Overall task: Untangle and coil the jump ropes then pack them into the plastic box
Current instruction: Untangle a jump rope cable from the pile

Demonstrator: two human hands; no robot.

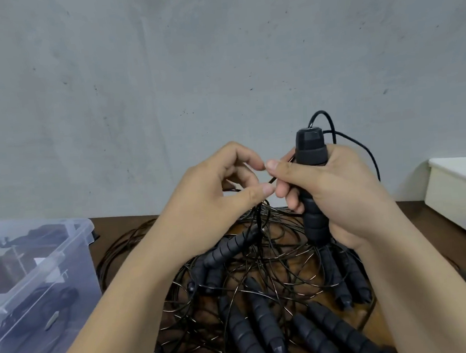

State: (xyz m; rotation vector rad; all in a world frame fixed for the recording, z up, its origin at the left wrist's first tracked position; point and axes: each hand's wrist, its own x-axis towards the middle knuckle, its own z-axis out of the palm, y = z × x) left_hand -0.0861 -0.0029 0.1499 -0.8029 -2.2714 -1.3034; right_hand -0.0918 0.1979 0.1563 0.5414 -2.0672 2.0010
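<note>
Over tangle [261, 284], R hand [337, 191] grips handle [310, 154], L hand [221, 182] pinches cord [259, 216].

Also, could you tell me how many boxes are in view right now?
2. A clear plastic box sits at the left edge with dark items inside. A white box sits at the far right, cut off by the frame. Others may lie out of view.

A pale grey concrete wall [163, 71], flecked with small dark specks and faint smudges, fills the upper half of the view under soft, even light. Below it runs a dark brown wooden table [411, 213], where a white rectangular bin [459, 196] stands at the right edge.
</note>
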